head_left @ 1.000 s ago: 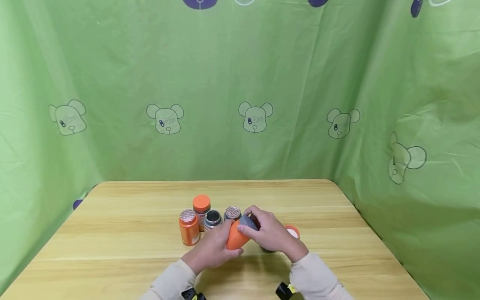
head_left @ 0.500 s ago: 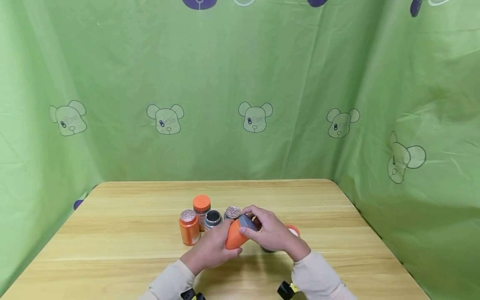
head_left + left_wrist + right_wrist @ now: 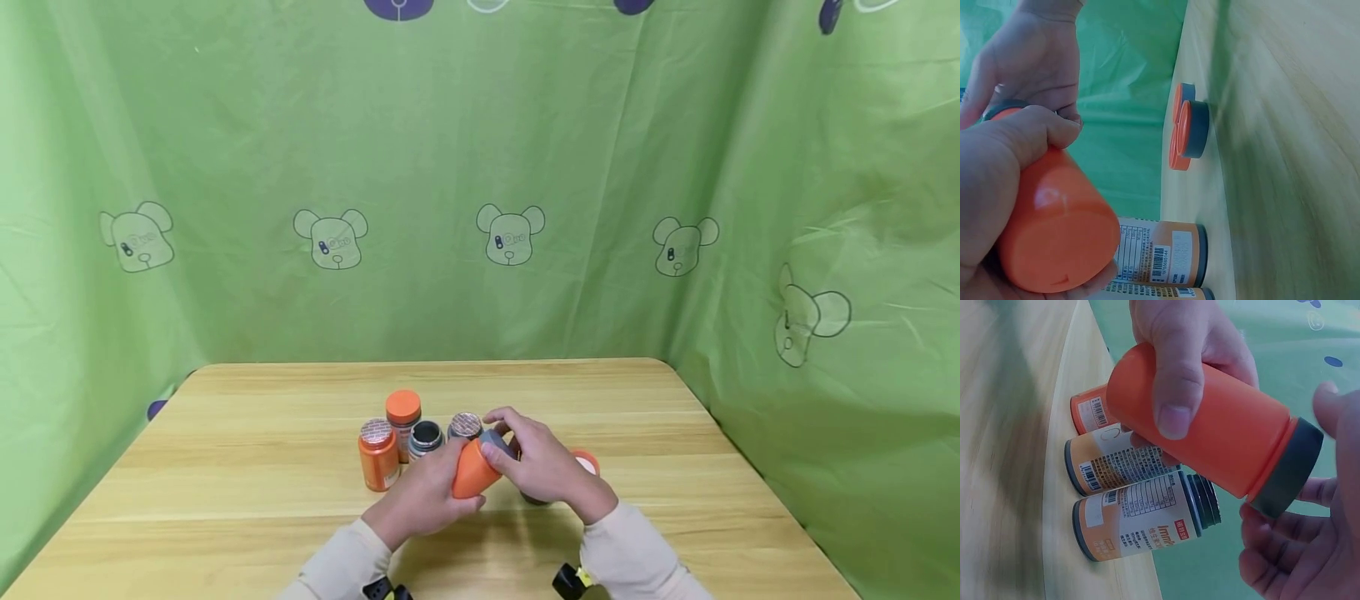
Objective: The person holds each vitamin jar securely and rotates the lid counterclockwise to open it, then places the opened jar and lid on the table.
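An orange bottle (image 3: 1222, 419) is tilted above the table. My left hand (image 3: 423, 492) grips it round the body, thumb across its side in the right wrist view. At the bottle's upper end is a dark grey cap (image 3: 1288, 472). My right hand (image 3: 543, 462) has its fingers curled loosely round this cap, the thumb lifted a little from its edge in the right wrist view. Just left of the hands stand an orange bottle with a foil-sealed top (image 3: 378, 462), an orange-capped bottle (image 3: 403, 406), an uncapped bottle (image 3: 427, 437) and a foil-sealed grey bottle (image 3: 466, 426).
Several loose orange-and-grey caps (image 3: 1195, 129) lie on the wooden table (image 3: 675, 533) beyond the right hand, partly hidden by it in the head view. A green curtain (image 3: 420, 317) with bear prints hangs round the table's back and sides.
My right thumb and fingers have shifted slightly round the cap, the fingers a little further out. The left hand, its bottle and the standing bottles have stayed in place.
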### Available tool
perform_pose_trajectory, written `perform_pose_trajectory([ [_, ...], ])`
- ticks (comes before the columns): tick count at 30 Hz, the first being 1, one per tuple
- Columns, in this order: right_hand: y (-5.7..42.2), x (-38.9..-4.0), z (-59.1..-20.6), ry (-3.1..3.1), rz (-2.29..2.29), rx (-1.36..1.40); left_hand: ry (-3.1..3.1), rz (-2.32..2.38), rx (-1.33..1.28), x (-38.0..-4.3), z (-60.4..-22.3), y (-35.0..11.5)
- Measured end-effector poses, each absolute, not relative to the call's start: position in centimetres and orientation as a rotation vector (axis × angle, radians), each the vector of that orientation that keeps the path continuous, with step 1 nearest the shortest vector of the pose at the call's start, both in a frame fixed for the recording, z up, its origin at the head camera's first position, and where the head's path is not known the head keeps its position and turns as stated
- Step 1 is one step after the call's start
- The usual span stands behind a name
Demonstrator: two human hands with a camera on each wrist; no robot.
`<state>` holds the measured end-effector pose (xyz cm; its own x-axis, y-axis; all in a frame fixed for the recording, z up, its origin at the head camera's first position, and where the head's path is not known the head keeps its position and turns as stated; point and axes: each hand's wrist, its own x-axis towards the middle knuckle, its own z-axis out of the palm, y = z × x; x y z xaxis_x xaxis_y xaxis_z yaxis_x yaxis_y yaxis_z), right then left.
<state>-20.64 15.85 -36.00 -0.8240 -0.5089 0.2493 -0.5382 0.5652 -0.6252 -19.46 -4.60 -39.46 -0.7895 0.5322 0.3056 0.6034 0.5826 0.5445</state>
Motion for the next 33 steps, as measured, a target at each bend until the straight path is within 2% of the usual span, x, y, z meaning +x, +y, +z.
perform_pose_trajectory([
  [9, 15.72, -20.46, -35.92, -2.747, 1.174, 0.896, -2.705, -1.006, -0.954, -19.24, -39.25, -4.6],
  [19, 16.1, -20.58, -36.06, -2.62, 1.198, 1.08, -2.742, -0.98, -0.915, -19.14, -39.11, -4.67],
  [28, 15.76, -20.46, -36.27, -2.714, 1.15, 0.897, -2.722, -0.943, -0.929, -19.21, -39.18, -4.55],
  [33, 15.7, -20.46, -36.24, -2.717, 1.182, 0.882, -2.732, -0.947, -0.921, -19.16, -39.13, -4.52],
])
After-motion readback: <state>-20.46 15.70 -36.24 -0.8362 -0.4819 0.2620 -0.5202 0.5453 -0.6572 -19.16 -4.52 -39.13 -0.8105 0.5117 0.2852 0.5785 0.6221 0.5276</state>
